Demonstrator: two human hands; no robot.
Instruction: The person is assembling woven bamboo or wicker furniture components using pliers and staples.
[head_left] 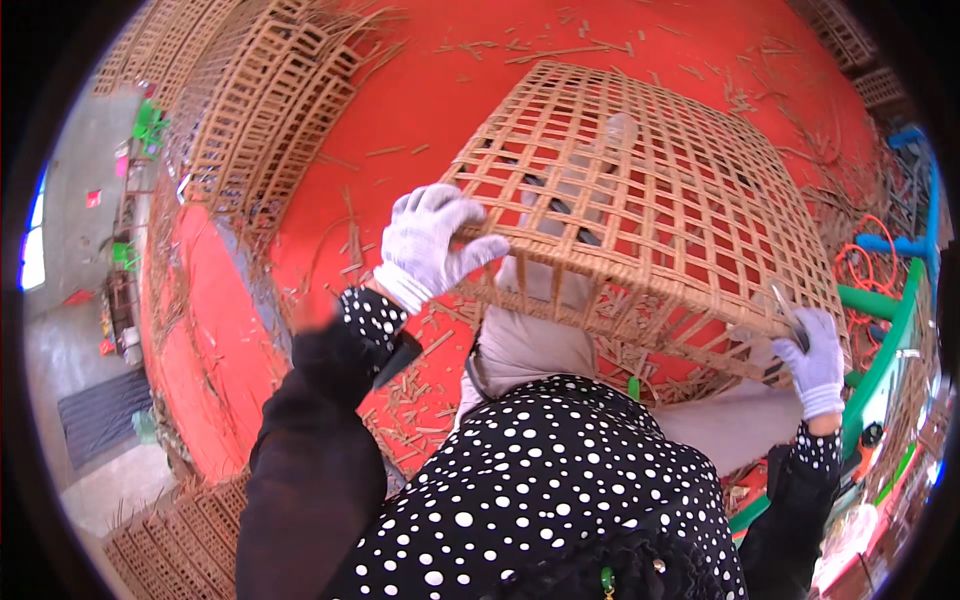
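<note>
A tan woven basket (690, 190) with an open lattice bottom lies tilted across my lap, its lattice face up and its narrower side wall toward me. My left hand (432, 240), in a white knit glove, is closed on its near left corner, thumb along the edge. At the near right corner is my right hand (812, 362), gloved too, closed round a slim metal tool (786, 308) with a pointed end. That tool rests against the lattice. Its exact kind is hard to make out, as the fingers cover its lower part.
Stacked woven baskets (270, 110) stand at the far left, and more woven pieces (180, 540) lie at the lower left. Offcuts of strip (420, 390) litter the red floor covering (440, 90). On the right are a green frame (890, 350) and an orange hose (868, 265).
</note>
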